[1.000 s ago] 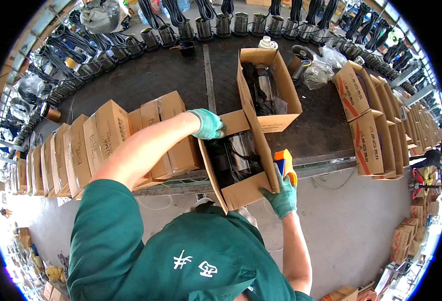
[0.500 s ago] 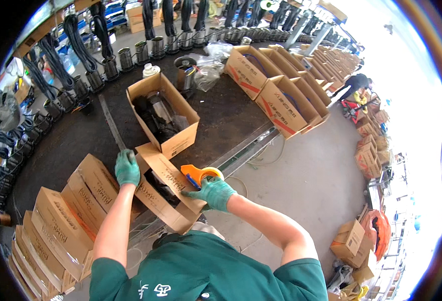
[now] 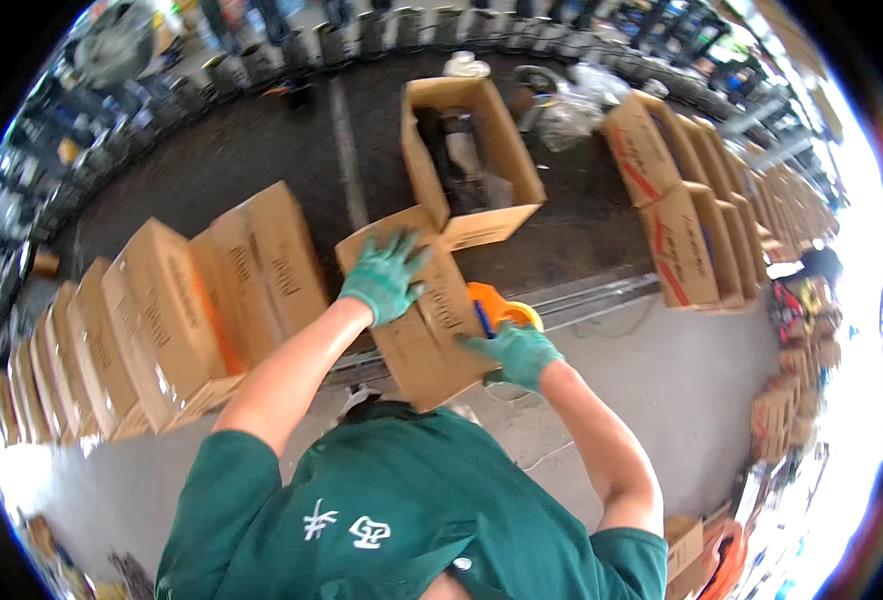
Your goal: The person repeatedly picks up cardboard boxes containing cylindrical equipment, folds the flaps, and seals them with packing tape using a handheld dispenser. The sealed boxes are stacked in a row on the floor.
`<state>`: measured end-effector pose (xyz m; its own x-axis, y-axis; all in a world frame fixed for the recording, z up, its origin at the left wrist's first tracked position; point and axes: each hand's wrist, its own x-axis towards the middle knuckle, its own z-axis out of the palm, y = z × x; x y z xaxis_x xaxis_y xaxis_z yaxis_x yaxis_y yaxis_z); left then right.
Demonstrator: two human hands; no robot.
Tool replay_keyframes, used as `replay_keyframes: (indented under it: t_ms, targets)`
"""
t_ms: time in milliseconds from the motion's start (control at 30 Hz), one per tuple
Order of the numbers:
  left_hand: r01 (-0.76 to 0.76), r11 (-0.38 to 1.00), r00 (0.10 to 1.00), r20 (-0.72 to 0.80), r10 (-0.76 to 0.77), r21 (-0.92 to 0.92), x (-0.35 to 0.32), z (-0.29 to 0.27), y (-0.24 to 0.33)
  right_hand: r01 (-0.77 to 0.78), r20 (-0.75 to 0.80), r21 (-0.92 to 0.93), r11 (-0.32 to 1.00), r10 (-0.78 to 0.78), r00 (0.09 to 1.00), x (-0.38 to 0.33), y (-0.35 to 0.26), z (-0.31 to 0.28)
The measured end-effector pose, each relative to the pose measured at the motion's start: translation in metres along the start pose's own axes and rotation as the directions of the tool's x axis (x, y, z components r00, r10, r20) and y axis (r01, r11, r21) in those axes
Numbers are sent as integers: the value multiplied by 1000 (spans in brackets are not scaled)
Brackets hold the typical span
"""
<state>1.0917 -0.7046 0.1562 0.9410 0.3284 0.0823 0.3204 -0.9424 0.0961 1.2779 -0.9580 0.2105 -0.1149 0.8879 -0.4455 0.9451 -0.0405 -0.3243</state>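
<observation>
A brown cardboard box point(image 3: 423, 352) lies in front of me at the bench edge, its top flaps folded down. My left hand point(image 3: 385, 278), in a green glove, rests on the flaps with its fingers spread. At the box's right end, my gloved right hand point(image 3: 521, 355) holds an orange tape dispenser point(image 3: 491, 303) with a blue part, and its fingertips touch the box. Just beyond stands an open cardboard box point(image 3: 523, 195) with dark and metallic parts point(image 3: 464, 155) inside.
Closed cartons point(image 3: 161, 320) stand in a row to the left. Open cartons point(image 3: 683, 245) line the right side. Clear plastic bags point(image 3: 571, 118) and a white fitting point(image 3: 466, 65) lie at the back of the dark bench point(image 3: 231, 150), with metal cylinders point(image 3: 371, 35) behind.
The box's flaps, partly open before, are now down. My left hand has moved from the box's left side onto its top. The whole view has turned, shifting the scene rightward.
</observation>
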Motion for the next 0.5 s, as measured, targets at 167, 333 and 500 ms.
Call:
replay_keyframes:
  t_ms: [167,333,500]
  targets:
    - [-168,985,978,119,173,-48,8,-24,-35,-235,-161,614,754,410,898,-37,28,38]
    - [-92,993,981,164,103,-70,20,-24,-26,283,-328,942,180,670,666,-40,-57,4]
    - [-138,988,984,107,145,-70,21,-17,-26,460,-398,882,99,679,617,-6,-100,28]
